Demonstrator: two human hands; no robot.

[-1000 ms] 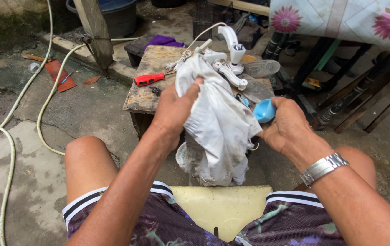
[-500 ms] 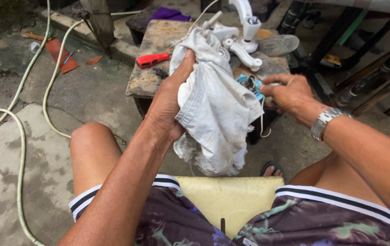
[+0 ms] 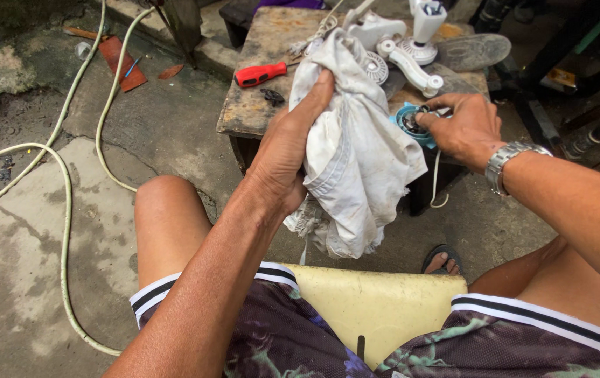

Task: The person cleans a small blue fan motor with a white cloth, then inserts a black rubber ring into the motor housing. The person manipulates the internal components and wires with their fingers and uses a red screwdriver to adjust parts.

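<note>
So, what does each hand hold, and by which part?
Left hand clutches the white cloth by its upper edge. Right hand fingers pinch the small blue round part at its rim.

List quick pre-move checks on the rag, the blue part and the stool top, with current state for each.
1. Left hand grips the white rag: ok, fingers wrapped over its top.
2. Right hand on the blue round part: ok, fingertips touch it at the stool's edge.
3. Blue part fully supported: cannot tell, the hand and rag hide its underside.
4. Red-handled screwdriver within reach on the wooden stool: ok.
5. White plastic parts stable on the stool: ok, resting behind the rag.
6. Rag clear of the blue part: not ok, its edge lies against it.
</note>
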